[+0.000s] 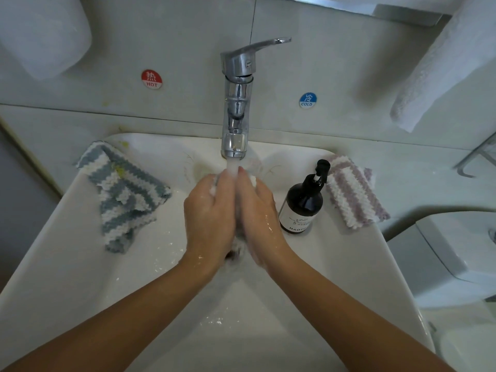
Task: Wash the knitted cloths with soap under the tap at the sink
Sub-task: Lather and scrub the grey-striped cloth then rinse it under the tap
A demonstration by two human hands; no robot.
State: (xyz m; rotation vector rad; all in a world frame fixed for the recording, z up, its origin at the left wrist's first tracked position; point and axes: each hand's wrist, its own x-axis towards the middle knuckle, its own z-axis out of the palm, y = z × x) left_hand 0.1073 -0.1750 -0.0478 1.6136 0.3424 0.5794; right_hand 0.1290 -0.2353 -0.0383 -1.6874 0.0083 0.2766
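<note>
While the tap (235, 103) runs, your left hand (209, 210) and right hand (257, 213) are pressed palm to palm, fingers straight, sudsy; blue cloth (123, 194) on sink's (80, 277) left rim, purple cloth (354, 194) right, beside soap bottle (302, 205).

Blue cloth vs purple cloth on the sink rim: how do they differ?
The blue cloth has blue-grey and white stripes; the purple cloth has mauve and white. The blue cloth lies on the left rim of the sink, crumpled, one end drooping into the basin; the purple cloth lies flat on the right rim behind the soap bottle. Both are knitted, striped, and in neither hand.
</note>
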